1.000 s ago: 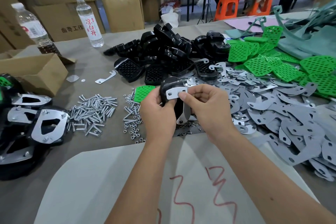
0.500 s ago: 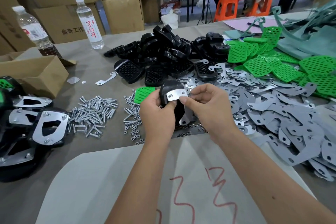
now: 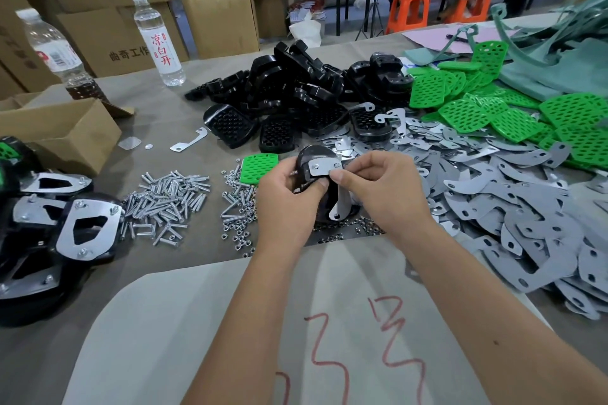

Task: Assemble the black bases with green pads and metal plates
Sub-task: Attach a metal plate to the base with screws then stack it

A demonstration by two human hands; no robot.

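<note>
Left hand [image 3: 289, 194] grips a black base [image 3: 312, 158] from the left and below, fingers curled round it, tilted up toward the camera, likely so the back face is easy to reach. Right hand [image 3: 378, 184] pinches a metal plate [image 3: 324, 168] between thumb and forefinger, pressing its top flat on the base; the plate's lower leg hangs down between the hands. One screw or hole shows at the plate's top left, hard to tell which. Looks like aligning plate holes to the base before fastening. Just left of the hands: a lone green pad [image 3: 258, 168], loose nuts [image 3: 241, 227], a screw pile [image 3: 167, 197], all within reach. Behind: black base pile [image 3: 296, 89]. Right: grey plate heap [image 3: 493, 194], green pad heap [image 3: 526, 115]. Far left: finished assemblies [image 3: 65, 227].
</note>
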